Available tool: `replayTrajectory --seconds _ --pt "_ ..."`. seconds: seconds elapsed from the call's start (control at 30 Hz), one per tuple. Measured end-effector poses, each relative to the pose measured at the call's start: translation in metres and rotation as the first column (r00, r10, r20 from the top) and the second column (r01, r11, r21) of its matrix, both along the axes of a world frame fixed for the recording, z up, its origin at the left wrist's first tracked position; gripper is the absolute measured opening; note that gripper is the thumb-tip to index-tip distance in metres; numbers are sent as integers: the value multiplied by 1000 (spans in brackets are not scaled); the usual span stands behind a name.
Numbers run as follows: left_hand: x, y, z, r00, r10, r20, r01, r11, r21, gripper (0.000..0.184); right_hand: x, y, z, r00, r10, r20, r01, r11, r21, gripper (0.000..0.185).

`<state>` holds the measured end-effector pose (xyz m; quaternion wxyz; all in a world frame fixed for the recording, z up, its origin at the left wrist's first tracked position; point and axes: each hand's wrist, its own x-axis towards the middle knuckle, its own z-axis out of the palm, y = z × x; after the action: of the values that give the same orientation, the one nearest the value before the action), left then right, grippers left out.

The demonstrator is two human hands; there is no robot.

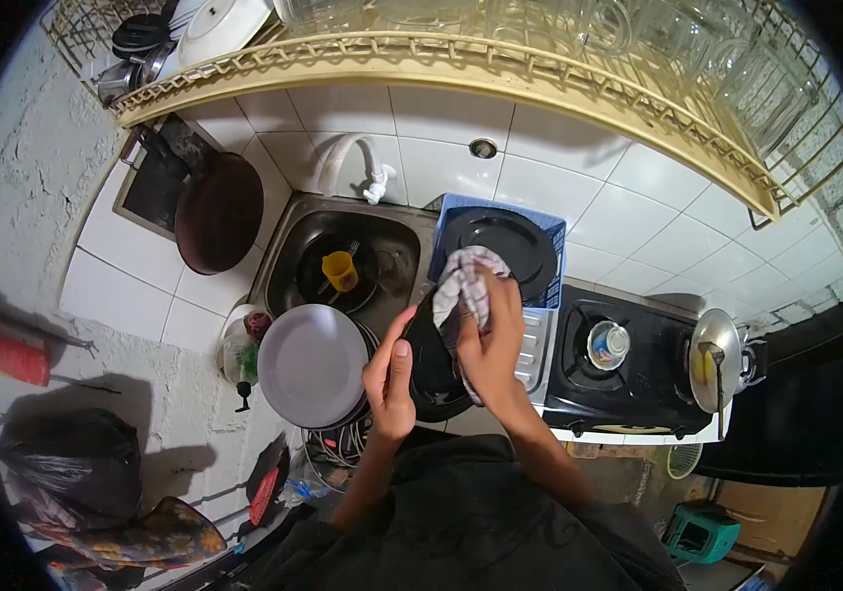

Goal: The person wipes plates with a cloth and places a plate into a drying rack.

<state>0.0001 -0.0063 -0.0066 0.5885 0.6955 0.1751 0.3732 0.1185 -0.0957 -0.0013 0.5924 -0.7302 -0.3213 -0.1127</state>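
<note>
My left hand [390, 389] grips the left rim of a black plate [429, 362], thumb toward me and fingers along its edge. In my right hand [496, 340] is a bunched white and purple checked cloth [461, 286], pressed against the plate's right side. The plate is tilted in front of my body, and part of it is hidden by the cloth and my hand. Just behind the cloth, another dark plate [520, 246] lies in a blue plastic basket [562, 258]. Left of my left hand is a stack topped by a pale grey plate [312, 365].
A steel sink [278, 258] holds a yellow cup [339, 270] and dark dishes under a white tap [367, 167]. At right, a gas stove [579, 389] carries a can [607, 345] and a pan [717, 360]. Overhead runs a dish rack [421, 74] with glasses. A frying pan [219, 214] hangs left.
</note>
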Motion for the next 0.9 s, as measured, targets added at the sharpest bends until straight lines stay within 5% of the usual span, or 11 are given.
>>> replayTrajectory --seconds 0.13,0.27,0.37,0.43,0.5,0.77,0.9 --pt "7 4 -26 992 26 127 -22 999 -32 43 -21 -14 2 922 386 19 -381 916 -125 60" --pt "2 -4 -2 1000 9 -18 -10 997 -81 43 -12 4 4 995 101 -2 -101 994 35 57" --pt "-1 -7 -3 998 19 -64 -22 998 -56 44 -16 5 10 999 46 -28 -46 999 6 57" --pt "9 -5 -5 995 48 93 -37 993 -114 44 -31 -4 0 969 245 31 -245 970 -10 58" --pt "9 -3 -5 988 65 142 -38 982 -186 43 -47 -12 -1 925 367 -94 -372 927 -40 58" --pt "11 -4 -14 975 57 215 0 966 -257 45 -52 -14 0 942 330 -66 -335 938 -94 59" --pt "14 8 5 958 122 260 -21 933 -360 56 -55 -40 -16 923 385 -10 -353 836 -420 66"
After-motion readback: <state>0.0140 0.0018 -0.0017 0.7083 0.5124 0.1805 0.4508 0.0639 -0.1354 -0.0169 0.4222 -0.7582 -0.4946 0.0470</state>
